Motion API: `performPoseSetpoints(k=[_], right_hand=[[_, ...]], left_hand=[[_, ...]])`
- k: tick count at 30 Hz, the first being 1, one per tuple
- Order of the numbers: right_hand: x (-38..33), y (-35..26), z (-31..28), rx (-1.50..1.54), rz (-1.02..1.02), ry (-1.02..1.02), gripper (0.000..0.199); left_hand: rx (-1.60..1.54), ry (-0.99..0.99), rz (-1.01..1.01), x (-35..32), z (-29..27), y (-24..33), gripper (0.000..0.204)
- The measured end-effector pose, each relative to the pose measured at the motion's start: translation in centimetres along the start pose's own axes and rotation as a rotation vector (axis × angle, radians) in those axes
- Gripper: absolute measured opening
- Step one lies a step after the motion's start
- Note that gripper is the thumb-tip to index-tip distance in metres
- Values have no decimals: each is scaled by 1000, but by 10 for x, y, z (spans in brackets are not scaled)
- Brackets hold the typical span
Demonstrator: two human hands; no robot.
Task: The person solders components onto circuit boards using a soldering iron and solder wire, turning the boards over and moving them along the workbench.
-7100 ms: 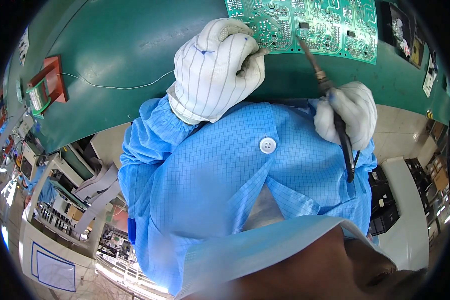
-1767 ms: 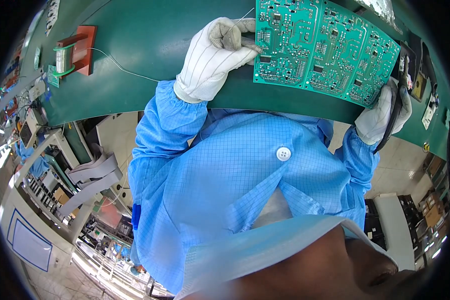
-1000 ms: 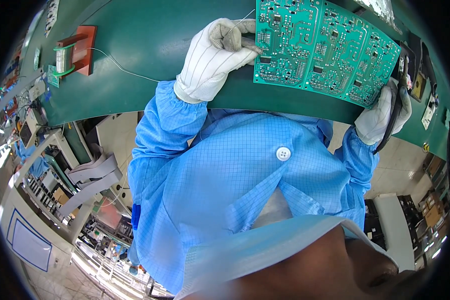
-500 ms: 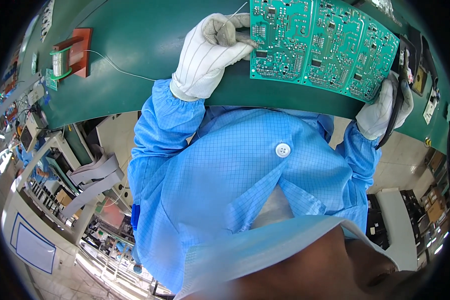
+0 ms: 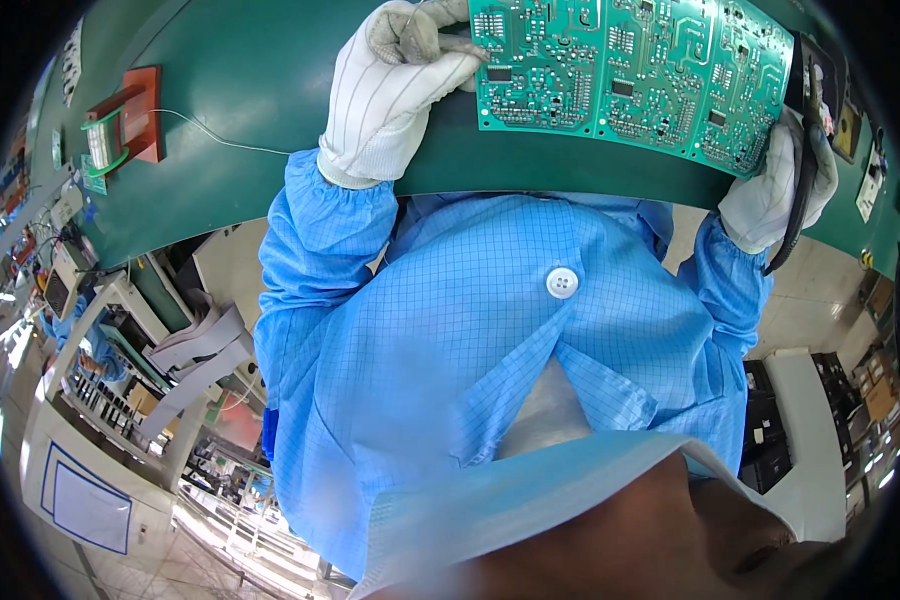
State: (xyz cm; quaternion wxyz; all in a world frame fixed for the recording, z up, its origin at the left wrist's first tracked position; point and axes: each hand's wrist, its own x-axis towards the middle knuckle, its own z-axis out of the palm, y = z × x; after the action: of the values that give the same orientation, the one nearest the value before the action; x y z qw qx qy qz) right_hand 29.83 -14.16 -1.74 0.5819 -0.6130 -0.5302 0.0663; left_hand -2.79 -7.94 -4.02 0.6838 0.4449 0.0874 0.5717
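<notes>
A green printed circuit board (image 5: 635, 85), crowded with small components, is held up over the green mat at the top of the view. My left hand (image 5: 380, 95), in a white striped glove, pinches its left edge, and a thin solder wire also shows at the fingers. At the board's lower right corner is my gloved right hand (image 5: 775, 190), its fingers closed round a black handled tool with a thick dark cord (image 5: 802, 205), which looks like a soldering iron. The tool's tip is out of sight.
To the left stands a solder spool (image 5: 100, 145) on a red-brown holder (image 5: 150, 115), its wire (image 5: 225, 140) trailing to my left sleeve. Small boards and a dark stand (image 5: 848, 130) lie at the right of the green bench mat (image 5: 240, 60). Grey straps (image 5: 205, 355) hang below the bench's left side.
The board and both hands sit slightly higher in the view; the board and my left hand have also shifted a little left. My grip on both sides looks the same.
</notes>
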Motion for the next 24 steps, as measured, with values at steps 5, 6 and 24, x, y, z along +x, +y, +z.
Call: performPoseSetpoints(k=[5,6,24], right_hand=[[1,10,-4,-53,-102,-62,29],[1,14,-2,44,-147,-60,33],[-4,5,-3,36,74,21,33]], left_hand=[[-145,-30,39,3,-4,-10,30],[-271,-55,79,3,-6,-17,30],[341,342,-387,1,17,28,25]])
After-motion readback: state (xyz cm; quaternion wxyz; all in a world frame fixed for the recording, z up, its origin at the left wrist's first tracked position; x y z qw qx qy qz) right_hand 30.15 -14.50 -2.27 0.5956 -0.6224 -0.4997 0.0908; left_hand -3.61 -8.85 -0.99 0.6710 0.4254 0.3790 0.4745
